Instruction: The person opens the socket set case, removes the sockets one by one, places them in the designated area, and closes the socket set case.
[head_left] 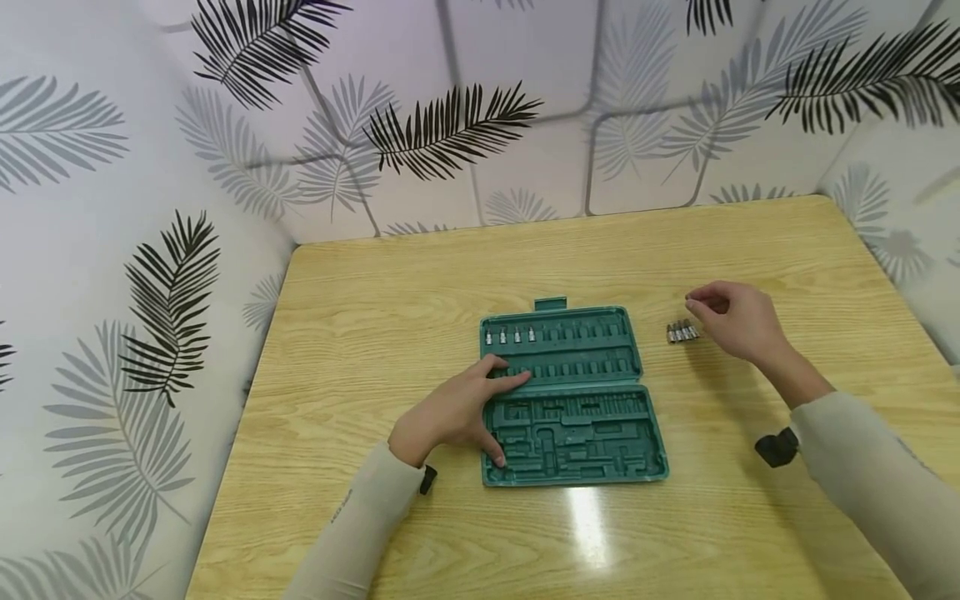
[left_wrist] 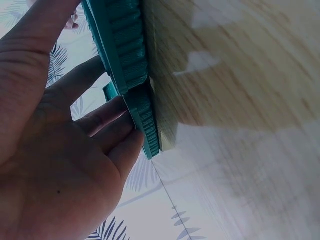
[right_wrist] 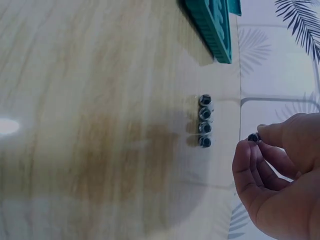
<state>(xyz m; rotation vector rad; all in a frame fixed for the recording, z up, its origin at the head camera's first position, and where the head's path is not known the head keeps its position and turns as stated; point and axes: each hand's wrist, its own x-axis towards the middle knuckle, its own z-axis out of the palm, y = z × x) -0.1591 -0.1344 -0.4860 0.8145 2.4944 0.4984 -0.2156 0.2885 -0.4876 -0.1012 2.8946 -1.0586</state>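
Right hand [head_left: 738, 321]: fingers pinch one bit [right_wrist: 253, 136], round end facing the wrist. The green case [head_left: 585, 435] lies left of these fingers, beyond four loose bits [right_wrist: 205, 128]. Left hand [head_left: 453, 408]: fingers spread over the case's left edge. Vacant slots [head_left: 588, 330] extend rightward; bare surface [head_left: 375, 317] borders the case's right edge.

1. your table [head_left: 352, 333] has a pale yellow, wood-grained top, with a bright glare below the case.
2. on it you have a green case [head_left: 567, 387], opened out flat.
3. right of that, apart, four small metal bits [head_left: 682, 332] sit side by side in a row.
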